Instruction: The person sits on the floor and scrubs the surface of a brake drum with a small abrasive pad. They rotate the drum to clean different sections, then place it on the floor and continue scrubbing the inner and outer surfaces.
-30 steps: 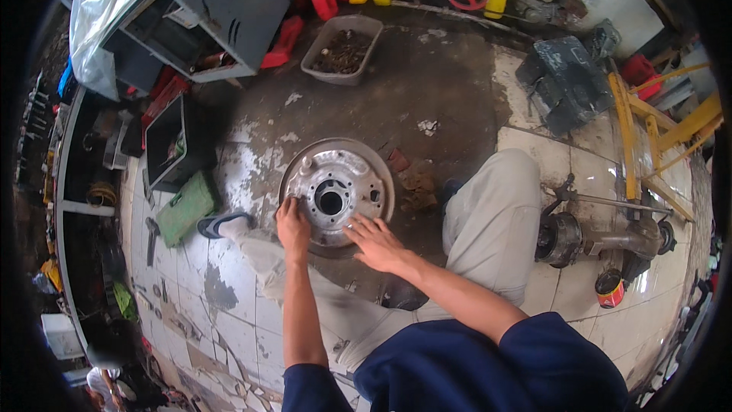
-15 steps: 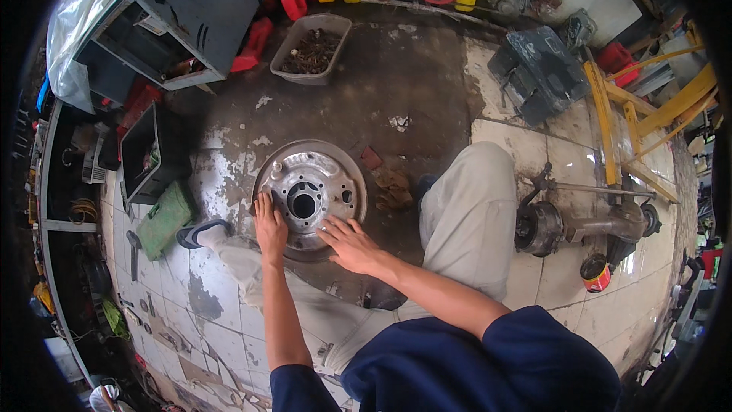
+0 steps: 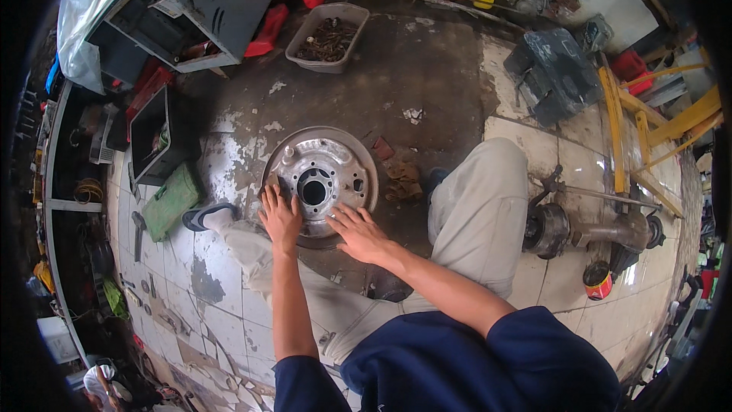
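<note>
A round metal brake plate [image 3: 335, 154] with a wide centre hole and several smaller holes lies on the floor between my legs. My left hand [image 3: 280, 220] rests at its lower left, fingers spread and stretched out. A small brownish patch shows by those fingertips; I cannot tell what it is. At the plate's lower right, my right hand [image 3: 360, 235] lies with its fingers outstretched over the surface. Neither hand is wrapped round anything. Just right of the plate are a small reddish-brown piece [image 3: 383, 148] and a crumpled brown rag [image 3: 404, 181].
A grey tub [image 3: 355, 18] of small metal parts stands beyond the plate. On the left are a black crate [image 3: 162, 137], a green case [image 3: 172, 202] and a hammer [image 3: 139, 235]. An axle assembly [image 3: 602, 230], a tin [image 3: 597, 282] and a yellow frame [image 3: 616, 133] are right.
The whole view has shifted slightly. My left hand has slid a little lower on the plate and its fingers have spread. My right hand stays at nearly the same spot.
</note>
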`<state>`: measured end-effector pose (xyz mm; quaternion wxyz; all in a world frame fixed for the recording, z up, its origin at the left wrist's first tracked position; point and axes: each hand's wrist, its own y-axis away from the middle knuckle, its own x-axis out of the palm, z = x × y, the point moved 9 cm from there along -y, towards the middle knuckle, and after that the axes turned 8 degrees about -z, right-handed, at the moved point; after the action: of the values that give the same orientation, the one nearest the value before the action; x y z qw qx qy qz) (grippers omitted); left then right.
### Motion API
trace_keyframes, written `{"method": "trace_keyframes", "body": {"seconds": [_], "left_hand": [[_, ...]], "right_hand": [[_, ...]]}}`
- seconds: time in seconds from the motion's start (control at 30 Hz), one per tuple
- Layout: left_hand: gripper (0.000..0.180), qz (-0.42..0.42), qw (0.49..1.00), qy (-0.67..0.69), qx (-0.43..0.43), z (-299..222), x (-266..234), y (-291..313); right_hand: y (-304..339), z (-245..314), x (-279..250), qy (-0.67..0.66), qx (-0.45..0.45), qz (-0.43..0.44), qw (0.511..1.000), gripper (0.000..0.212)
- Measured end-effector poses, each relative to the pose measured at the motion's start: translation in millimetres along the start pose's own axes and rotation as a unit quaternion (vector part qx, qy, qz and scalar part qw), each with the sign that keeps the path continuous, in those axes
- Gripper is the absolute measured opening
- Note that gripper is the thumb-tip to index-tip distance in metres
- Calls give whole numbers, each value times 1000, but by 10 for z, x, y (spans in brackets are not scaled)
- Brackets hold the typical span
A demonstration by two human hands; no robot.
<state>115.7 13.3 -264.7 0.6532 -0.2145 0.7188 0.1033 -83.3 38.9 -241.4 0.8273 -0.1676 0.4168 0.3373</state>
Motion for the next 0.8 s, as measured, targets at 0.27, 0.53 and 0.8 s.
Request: {"method": "trace_keyframes", "body": {"seconds": [0.27,0.53,0.8], "left_hand": [[69,22,999,12,-24,103,14,33],[71,16,999,19,-20,84,6,33],[71,21,999,15,-31,58,19,-60]], "right_hand": [[-30,39,22,15,4,38,999,74],[-14,28,15,19,-10,21,1000,74],[-26,11,47,22,8,37,999,77]]}}
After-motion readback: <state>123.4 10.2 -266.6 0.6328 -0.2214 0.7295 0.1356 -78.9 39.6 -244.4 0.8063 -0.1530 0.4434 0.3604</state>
